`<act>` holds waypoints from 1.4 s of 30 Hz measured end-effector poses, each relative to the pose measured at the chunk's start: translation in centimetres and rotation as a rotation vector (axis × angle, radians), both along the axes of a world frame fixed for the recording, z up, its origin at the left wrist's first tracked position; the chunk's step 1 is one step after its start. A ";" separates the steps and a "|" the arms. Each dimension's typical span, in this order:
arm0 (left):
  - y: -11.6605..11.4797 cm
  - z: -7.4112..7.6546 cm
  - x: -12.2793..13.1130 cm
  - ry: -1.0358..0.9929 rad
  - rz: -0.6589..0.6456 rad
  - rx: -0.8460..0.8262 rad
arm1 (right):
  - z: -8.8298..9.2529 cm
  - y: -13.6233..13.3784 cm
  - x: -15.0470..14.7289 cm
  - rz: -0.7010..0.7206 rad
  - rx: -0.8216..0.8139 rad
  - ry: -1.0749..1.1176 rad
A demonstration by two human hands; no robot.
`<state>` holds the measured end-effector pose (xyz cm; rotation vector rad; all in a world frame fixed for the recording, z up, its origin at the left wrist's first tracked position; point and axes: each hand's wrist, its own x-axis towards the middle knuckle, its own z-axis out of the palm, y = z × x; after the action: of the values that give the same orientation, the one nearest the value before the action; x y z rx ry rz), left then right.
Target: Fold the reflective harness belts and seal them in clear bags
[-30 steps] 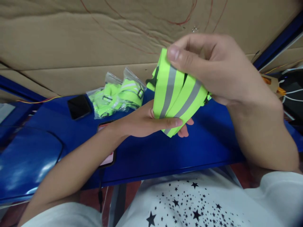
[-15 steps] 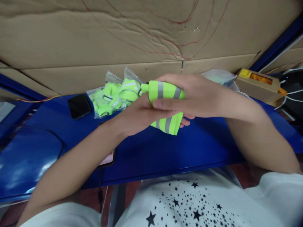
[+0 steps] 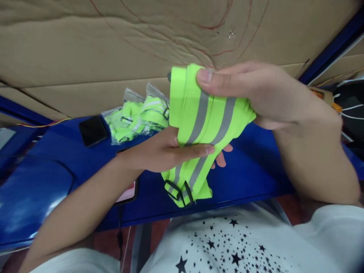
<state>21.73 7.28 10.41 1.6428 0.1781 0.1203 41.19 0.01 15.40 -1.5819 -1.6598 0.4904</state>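
A neon yellow-green reflective strap [image 3: 196, 117] with grey stripes hangs folded in several layers between my hands, above the blue table. My right hand [image 3: 244, 85] grips its upper part, thumb pressed on the front layer and the other fingers behind, out of sight. Lower down, my left hand [image 3: 176, 151] clasps the folds, with its thumb across the front and fingertips showing past the far side. Black buckles [image 3: 178, 191] dangle at the strap's bottom end, over the table near its front edge.
Clear plastic bags [image 3: 133, 117] with similar neon straps lie at the back of the blue table [image 3: 241, 170]. A black phone [image 3: 93, 131] is left of them. Another phone [image 3: 127, 193], screen lit, lies partly under my left forearm. A cardboard wall [image 3: 85, 57] stands behind.
My right hand has risen, lifting the strap's upper part. The folded bundle now hangs longer, and its black buckles have come into view below my left hand.
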 end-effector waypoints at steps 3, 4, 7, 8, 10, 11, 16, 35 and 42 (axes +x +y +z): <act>0.4 -0.2 -0.1 -0.005 0.019 0.048 | -1.3 1.3 0.4 0.112 -0.015 0.062; 0.5 -0.2 -0.1 0.001 0.027 0.030 | -1.5 1.5 0.5 0.131 0.031 0.045; 0.4 -0.1 0.0 0.023 0.019 -0.067 | -1.6 1.4 0.6 0.160 0.145 -0.107; 0.5 -0.1 0.1 0.026 0.020 -0.093 | -1.4 1.2 0.5 0.171 0.151 -0.160; 0.5 0.1 0.3 0.024 0.041 -0.107 | -1.2 0.8 0.3 0.236 0.078 -0.229; 0.5 0.1 0.4 0.021 0.061 -0.097 | -1.2 0.7 0.1 0.273 0.017 -0.255; 1.0 -0.3 0.8 -0.032 0.118 -0.217 | -1.5 0.7 -1.3 0.210 -0.052 -0.302; 2.0 -2.1 -0.3 0.070 0.142 -0.003 | -3.5 3.4 -0.1 0.237 -0.256 0.508; 2.2 -2.9 -0.1 -0.049 0.171 0.147 | -3.9 3.2 -0.5 0.121 0.122 0.096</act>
<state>21.61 9.51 7.50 1.7679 0.2780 0.3093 40.72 3.17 11.54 -1.3554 -1.6861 0.5097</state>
